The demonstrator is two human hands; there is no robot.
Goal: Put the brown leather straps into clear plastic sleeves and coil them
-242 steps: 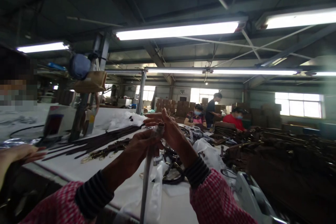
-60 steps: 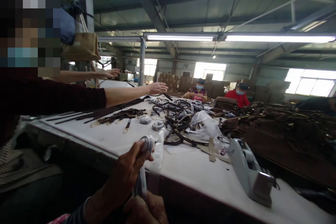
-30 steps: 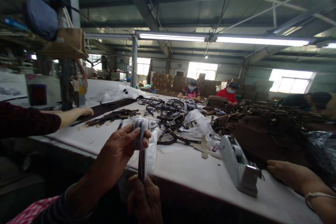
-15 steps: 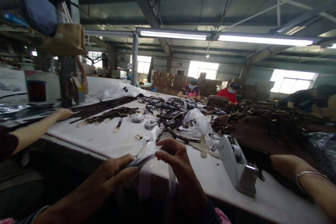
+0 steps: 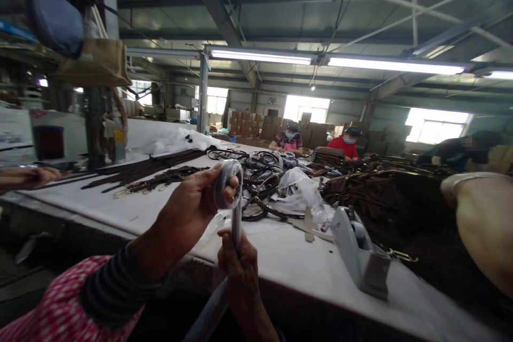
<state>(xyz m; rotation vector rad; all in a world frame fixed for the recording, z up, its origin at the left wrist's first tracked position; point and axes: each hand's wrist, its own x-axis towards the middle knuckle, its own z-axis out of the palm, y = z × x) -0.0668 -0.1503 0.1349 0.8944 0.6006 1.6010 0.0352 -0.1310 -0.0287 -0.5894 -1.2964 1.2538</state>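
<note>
My left hand (image 5: 188, 206) is raised over the table's front edge, its fingers wrapped through and around a plastic-wrapped strap (image 5: 225, 184) wound into a small coil. From the coil, a straight length of the strap runs down into my right hand (image 5: 240, 259). The right fingers are closed on that length just below the coil. Below the right hand a long piece in clear film continues down toward my lap. Behind my left hand lie several dark straps (image 5: 160, 177) with metal clips.
A grey tape dispenser (image 5: 360, 256) stands on the white table (image 5: 288, 267) at right. A clear plastic bag (image 5: 298, 187) and tangled dark straps (image 5: 260, 189) lie mid-table. Dark brown bags (image 5: 372, 192) are heaped at right. Co-workers' arms (image 5: 484, 224) reach in from both sides.
My left hand has risen and now holds the strap as a coil. My right hand has moved lower and left, gripping the hanging length. The co-workers' arms at both sides have shifted.
</note>
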